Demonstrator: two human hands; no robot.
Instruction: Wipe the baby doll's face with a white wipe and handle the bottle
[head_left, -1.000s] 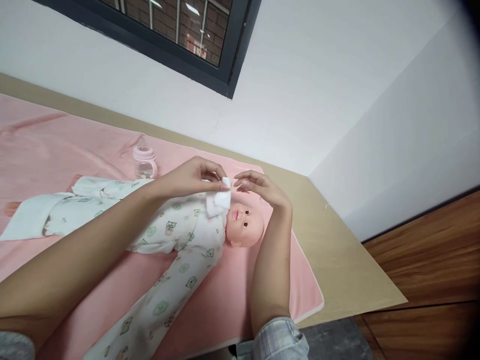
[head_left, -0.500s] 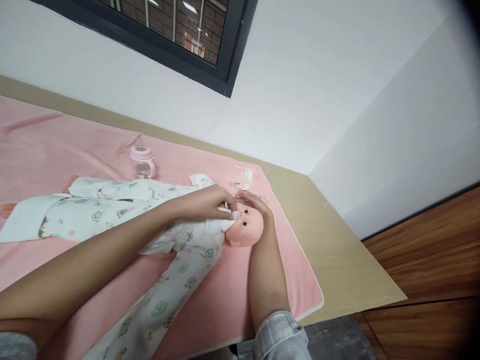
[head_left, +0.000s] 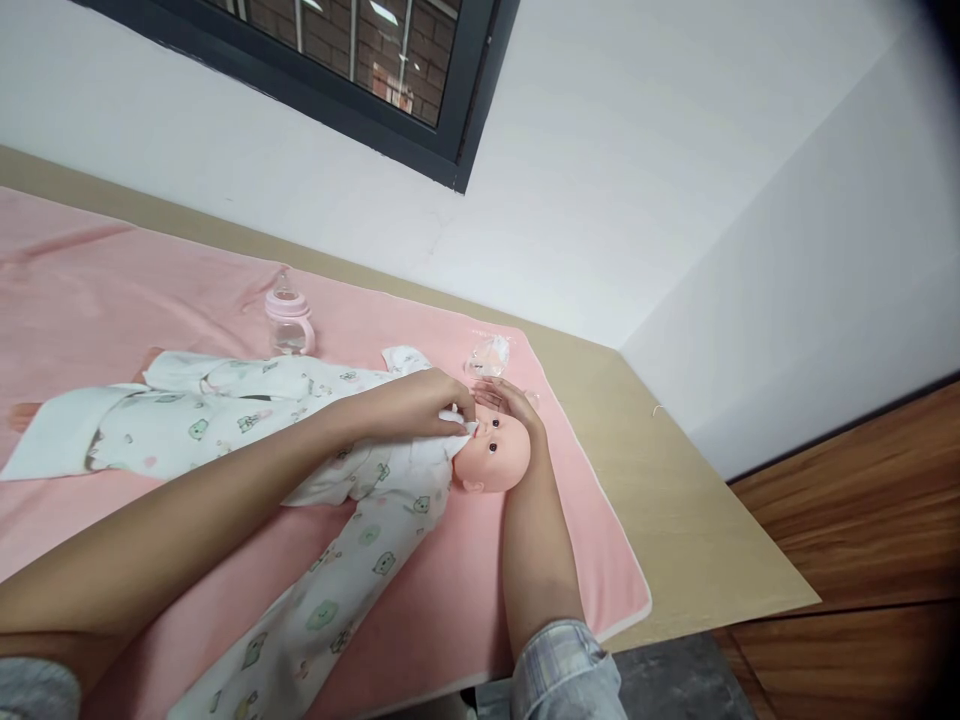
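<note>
A baby doll (head_left: 504, 462) lies on its back on a pink blanket (head_left: 442, 600), dressed in white clothes printed with small green animals. My left hand (head_left: 431, 400) reaches over its chest and pinches a white cloth (head_left: 454, 443) against the doll's mouth and chin. Whether this cloth is separate from the collar I cannot tell. Along the far side of the doll's head, my right hand (head_left: 517, 402) rests with fingers stretched out, the wrist and forearm curving around the crown.
Behind the doll's legs stands a baby bottle (head_left: 288, 322) with a pink collar and handle. A small clear plastic item (head_left: 491, 355) lies just beyond my right fingers. The table (head_left: 645, 470) meets a white wall under a dark window frame (head_left: 450, 150).
The view shifts slightly, moving the scene a little to the right. Both hands keep nearly the same place at the doll's head, and the cloth stays at its mouth.
</note>
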